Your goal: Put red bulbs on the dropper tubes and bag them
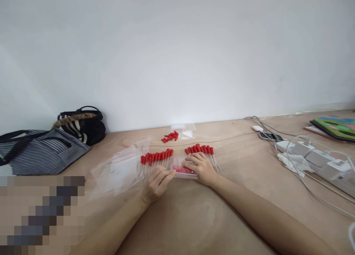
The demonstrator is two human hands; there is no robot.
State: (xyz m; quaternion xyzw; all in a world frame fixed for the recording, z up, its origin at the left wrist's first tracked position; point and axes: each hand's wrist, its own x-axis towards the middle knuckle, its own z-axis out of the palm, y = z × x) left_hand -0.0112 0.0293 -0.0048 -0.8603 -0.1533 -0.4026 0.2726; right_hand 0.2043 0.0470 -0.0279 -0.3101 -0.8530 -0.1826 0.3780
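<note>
A clear plastic bag (185, 171) with red pieces inside lies on the wooden table between my hands. My left hand (158, 183) pinches its left corner with closed fingers. Across the bag's right part, my right hand (202, 168) lies with its fingers spread flat. Behind my left hand is a row of thin pale sticks with red tips (157, 157). A second red-tipped group (199, 148) fans out behind my right hand. Flat clear bags (124, 168) overlap to the left of the first row.
Loose red pieces (170, 137) lie beside another clear bag (186, 132) near the wall. Striped (50, 151) and black (95, 125) bags stand at left. Chargers with cables (321, 157), a small black device (270, 136) and colourful flat items (337, 128) are at right.
</note>
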